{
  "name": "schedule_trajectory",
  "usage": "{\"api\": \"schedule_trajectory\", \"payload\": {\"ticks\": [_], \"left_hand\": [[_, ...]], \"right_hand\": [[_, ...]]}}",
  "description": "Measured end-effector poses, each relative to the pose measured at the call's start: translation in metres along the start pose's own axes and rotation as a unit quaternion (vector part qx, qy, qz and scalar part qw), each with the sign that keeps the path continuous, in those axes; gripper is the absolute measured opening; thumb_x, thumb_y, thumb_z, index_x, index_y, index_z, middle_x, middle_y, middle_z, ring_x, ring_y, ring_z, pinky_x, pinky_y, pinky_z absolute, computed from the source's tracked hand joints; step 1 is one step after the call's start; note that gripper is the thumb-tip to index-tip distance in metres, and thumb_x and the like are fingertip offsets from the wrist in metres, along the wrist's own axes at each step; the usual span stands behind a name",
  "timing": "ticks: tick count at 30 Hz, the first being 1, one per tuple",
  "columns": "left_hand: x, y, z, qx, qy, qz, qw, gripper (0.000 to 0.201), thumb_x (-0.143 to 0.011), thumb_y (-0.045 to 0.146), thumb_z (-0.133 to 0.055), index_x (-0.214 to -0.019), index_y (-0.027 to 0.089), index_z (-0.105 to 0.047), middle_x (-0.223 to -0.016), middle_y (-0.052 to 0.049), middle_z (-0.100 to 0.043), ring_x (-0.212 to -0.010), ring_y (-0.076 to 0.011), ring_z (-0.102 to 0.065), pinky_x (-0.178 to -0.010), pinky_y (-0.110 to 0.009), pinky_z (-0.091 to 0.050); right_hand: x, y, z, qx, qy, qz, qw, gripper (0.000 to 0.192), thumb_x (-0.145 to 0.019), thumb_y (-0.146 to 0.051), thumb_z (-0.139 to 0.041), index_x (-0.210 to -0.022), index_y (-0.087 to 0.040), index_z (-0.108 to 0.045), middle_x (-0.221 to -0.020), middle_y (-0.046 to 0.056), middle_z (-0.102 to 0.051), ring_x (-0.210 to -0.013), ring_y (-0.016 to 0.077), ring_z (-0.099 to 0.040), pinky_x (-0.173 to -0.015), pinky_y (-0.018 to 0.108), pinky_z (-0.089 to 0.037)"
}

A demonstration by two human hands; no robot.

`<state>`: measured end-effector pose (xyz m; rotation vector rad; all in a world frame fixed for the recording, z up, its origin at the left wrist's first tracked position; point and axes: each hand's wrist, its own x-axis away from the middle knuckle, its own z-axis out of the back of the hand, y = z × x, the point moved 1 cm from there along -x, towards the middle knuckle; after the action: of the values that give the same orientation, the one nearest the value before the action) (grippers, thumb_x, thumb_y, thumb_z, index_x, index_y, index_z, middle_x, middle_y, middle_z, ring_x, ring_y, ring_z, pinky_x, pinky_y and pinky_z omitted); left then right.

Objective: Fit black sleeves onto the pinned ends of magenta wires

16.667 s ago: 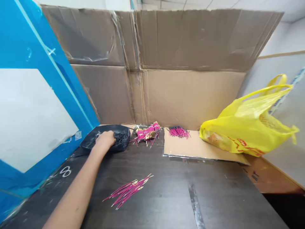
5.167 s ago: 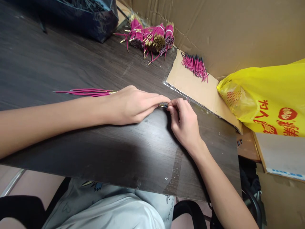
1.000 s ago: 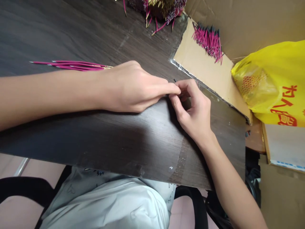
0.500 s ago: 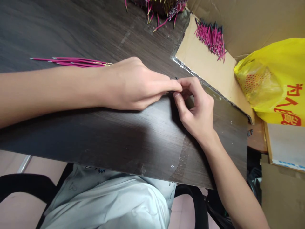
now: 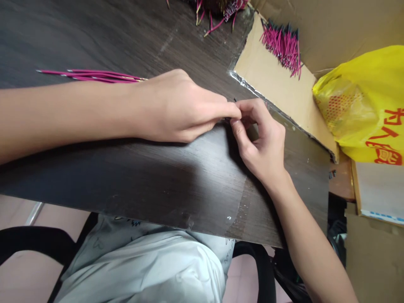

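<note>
The left hand [image 5: 186, 109] and right hand [image 5: 268, 145] meet fingertip to fingertip just above the bench [image 5: 142, 181], and a slim dark piece [image 5: 226, 120] shows only as a sliver in the small gap where they join. The right hand pinches there with thumb and forefinger; the left hand's fingers are stretched out together, and I cannot tell whether they grasp the piece or merely steady it. Being so thin, it should weigh almost nothing and could easily roll out of a loose pinch, so fingertips laid along its sides look the better hold. The loose pink wires [image 5: 110, 76], partly behind the left forearm, look light and springy, bending a little in the middle with smooth coating; I would take them near the metal ends, gently, as thin tips may bend. The dark-ended pink wires [image 5: 282, 48] on the cardboard sheet [image 5: 274, 86] seem just as light, but lie tangled enough that lifting one could drag its neighbours.
</note>
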<state>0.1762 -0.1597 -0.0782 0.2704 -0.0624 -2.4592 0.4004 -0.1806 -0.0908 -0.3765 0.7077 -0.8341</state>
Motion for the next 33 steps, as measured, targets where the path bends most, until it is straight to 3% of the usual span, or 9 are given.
{"api": "schedule_trajectory", "payload": {"ticks": [8,16,24,33], "left_hand": [[0.0014,0.0001,-0.0022,-0.024,0.035,-0.028,0.999,0.061,-0.105,0.029,-0.022,-0.152,0.027,-0.06,-0.123,0.0,-0.077,-0.09,-0.0183,-0.073,-0.073,-0.032,-0.053],[0.0005,0.0,-0.0032,0.053,0.003,0.008,0.999,0.06,-0.104,0.031,-0.024,-0.148,0.019,-0.063,-0.132,-0.004,-0.074,-0.111,-0.0176,-0.069,-0.106,-0.036,-0.053],[0.0009,-0.0005,-0.004,0.053,-0.004,0.019,0.998,0.061,-0.104,0.034,-0.023,-0.15,0.02,-0.061,-0.131,-0.003,-0.074,-0.121,-0.0175,-0.067,-0.109,-0.035,-0.053],[0.0009,-0.0005,-0.0027,0.047,0.031,-0.002,0.998,0.059,-0.105,0.034,-0.024,-0.147,0.024,-0.064,-0.128,-0.001,-0.075,-0.106,-0.0153,-0.071,-0.101,-0.034,-0.054]], "right_hand": [[-0.0012,-0.0004,0.0006,-0.002,0.004,0.01,1.0,0.012,-0.109,-0.032,-0.055,-0.114,-0.027,-0.064,-0.11,0.005,-0.073,-0.101,0.0222,-0.069,-0.095,0.042,-0.06],[-0.0001,0.0005,0.0007,-0.007,-0.005,-0.002,1.0,0.015,-0.11,-0.036,-0.053,-0.116,-0.027,-0.064,-0.112,0.006,-0.072,-0.105,0.0233,-0.069,-0.098,0.043,-0.059],[-0.0005,0.0005,0.0007,-0.012,-0.006,-0.007,1.0,0.014,-0.109,-0.036,-0.054,-0.115,-0.028,-0.064,-0.111,0.006,-0.072,-0.103,0.0235,-0.069,-0.098,0.045,-0.059],[-0.0007,-0.0007,0.0015,-0.007,-0.009,-0.017,1.0,0.015,-0.109,-0.037,-0.054,-0.113,-0.028,-0.065,-0.111,0.005,-0.073,-0.102,0.0235,-0.068,-0.099,0.044,-0.059]]}}
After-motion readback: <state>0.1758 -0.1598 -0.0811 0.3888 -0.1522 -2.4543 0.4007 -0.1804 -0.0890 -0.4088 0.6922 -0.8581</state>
